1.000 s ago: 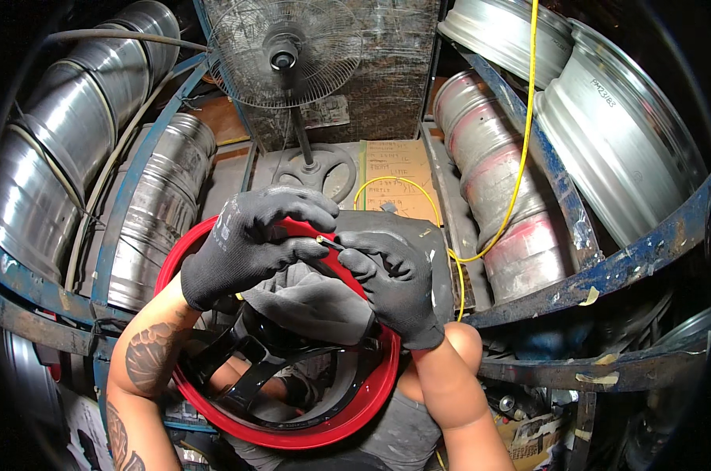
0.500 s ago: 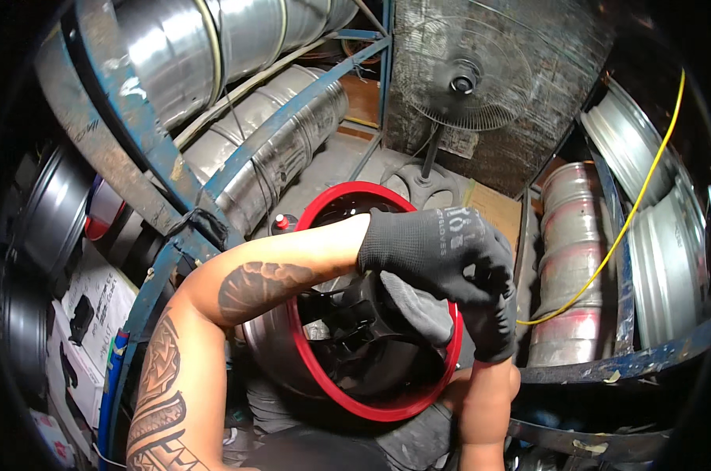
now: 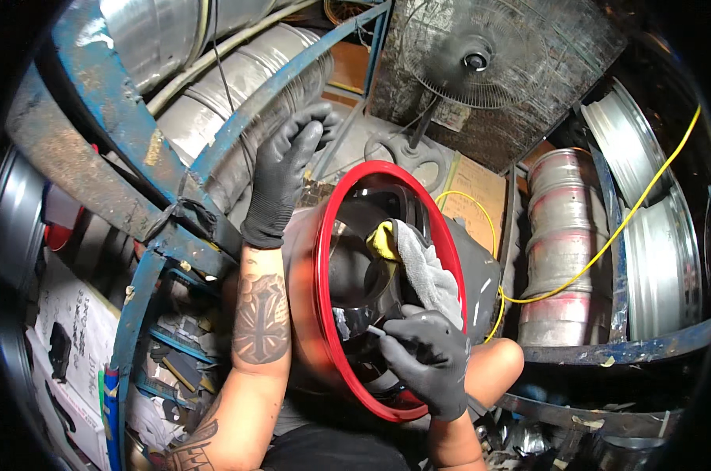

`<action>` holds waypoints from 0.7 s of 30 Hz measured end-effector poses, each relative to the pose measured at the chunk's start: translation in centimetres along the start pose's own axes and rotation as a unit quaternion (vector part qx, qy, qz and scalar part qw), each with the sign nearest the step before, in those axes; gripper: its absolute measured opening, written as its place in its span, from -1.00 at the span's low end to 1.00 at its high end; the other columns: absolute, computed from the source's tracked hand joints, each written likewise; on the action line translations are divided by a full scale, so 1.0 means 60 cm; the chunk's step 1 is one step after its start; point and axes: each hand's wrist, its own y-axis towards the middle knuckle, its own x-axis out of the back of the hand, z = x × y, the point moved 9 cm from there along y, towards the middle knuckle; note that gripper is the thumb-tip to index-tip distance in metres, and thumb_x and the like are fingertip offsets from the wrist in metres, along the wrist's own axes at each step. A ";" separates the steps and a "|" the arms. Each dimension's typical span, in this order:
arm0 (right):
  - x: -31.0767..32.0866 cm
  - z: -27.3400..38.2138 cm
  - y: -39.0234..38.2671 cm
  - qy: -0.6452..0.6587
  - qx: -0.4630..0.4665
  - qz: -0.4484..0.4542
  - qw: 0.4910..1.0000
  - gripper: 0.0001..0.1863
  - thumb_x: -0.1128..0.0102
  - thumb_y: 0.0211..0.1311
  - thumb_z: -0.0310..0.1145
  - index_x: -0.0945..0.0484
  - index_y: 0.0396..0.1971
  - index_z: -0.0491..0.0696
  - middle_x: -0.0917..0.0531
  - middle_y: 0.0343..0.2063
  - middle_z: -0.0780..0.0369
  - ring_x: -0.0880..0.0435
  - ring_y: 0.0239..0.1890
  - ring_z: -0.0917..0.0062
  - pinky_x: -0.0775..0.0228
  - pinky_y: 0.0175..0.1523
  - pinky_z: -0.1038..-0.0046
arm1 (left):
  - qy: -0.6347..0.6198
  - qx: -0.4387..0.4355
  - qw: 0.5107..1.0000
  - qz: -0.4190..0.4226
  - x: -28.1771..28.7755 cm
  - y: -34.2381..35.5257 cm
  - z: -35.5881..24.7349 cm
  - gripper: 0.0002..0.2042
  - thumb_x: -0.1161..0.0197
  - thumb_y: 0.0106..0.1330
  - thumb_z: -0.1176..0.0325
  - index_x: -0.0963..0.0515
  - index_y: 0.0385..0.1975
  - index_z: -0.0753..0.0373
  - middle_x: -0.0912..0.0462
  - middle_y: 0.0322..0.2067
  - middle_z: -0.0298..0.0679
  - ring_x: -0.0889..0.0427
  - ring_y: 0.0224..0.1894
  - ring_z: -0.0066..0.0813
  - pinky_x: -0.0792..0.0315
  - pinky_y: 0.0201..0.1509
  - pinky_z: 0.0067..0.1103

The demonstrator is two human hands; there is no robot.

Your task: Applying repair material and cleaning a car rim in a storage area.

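Observation:
A black wheel rim (image 3: 354,271) with a red lip (image 3: 323,259) stands tilted in front of me, its open side facing right. My left hand (image 3: 285,169), in a black glove, is raised beyond the wheel's left side, empty, fingers apart. At the wheel's lower right my right hand (image 3: 430,357), also gloved, pinches a small grey stick-like piece (image 3: 376,330) between thumb and finger. Its exact kind is too small to tell. A grey and yellow cloth (image 3: 430,271) hangs in the wheel over the right part of the lip, just above that hand.
Blue metal racks (image 3: 155,196) stand at left, with silver wheel barrels (image 3: 237,94) behind them. More barrels (image 3: 567,243) and silver rims (image 3: 661,259) fill the right rack. A yellow hose (image 3: 606,255) crosses there. A pedestal fan (image 3: 469,63) stands at the back beside cardboard (image 3: 477,192).
My hands were together over the wheel's right side. The left has moved away to the upper left, and the right has come down to the wheel's opening with the small grey piece.

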 end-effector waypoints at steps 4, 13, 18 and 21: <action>-0.020 0.014 -0.001 -0.065 0.031 0.034 0.997 -0.78 -0.48 -0.06 -0.52 -0.70 -0.35 -0.06 -0.56 -0.58 0.32 -0.52 -0.51 0.53 -0.49 -0.03 0.38 | 0.075 0.152 0.981 0.090 0.023 -0.028 0.117 -0.68 -0.10 0.49 0.30 -0.50 0.08 0.41 -0.65 -0.12 -0.22 -0.62 -0.13 -0.57 -0.50 0.04 -0.61; -0.053 0.043 -0.002 -0.125 0.107 0.060 0.985 -0.66 -0.52 -0.10 -0.49 -0.65 -0.24 -0.06 -0.65 -0.53 0.26 -0.65 -0.53 0.43 -0.59 -0.23 0.37 | 0.269 0.103 0.938 0.193 0.011 -0.034 0.149 -0.70 -0.06 0.47 0.25 -0.56 -0.04 0.35 -0.67 -0.19 -0.07 -0.67 -0.15 -0.35 -0.50 -0.03 -0.50; -0.068 0.039 -0.012 -0.151 0.115 0.083 0.978 -0.61 -0.52 -0.09 -0.49 -0.62 -0.19 -0.07 -0.63 -0.57 0.24 -0.67 -0.52 0.42 -0.52 -0.41 0.40 | 0.278 0.032 0.935 0.218 -0.004 -0.038 0.165 -0.72 -0.04 0.47 0.28 -0.56 -0.07 0.35 -0.66 -0.21 -0.09 -0.65 -0.23 -0.38 -0.50 -0.08 -0.51; -0.072 0.051 -0.007 -0.170 0.130 0.069 0.974 -0.62 -0.51 -0.08 -0.47 -0.61 -0.20 -0.07 -0.59 -0.62 0.25 -0.63 -0.56 0.41 -0.47 -0.47 0.40 | 0.294 -0.005 0.927 0.234 0.011 -0.041 0.155 -0.72 -0.04 0.48 0.28 -0.55 -0.07 0.37 -0.65 -0.23 -0.11 -0.62 -0.26 -0.47 -0.49 -0.10 -0.54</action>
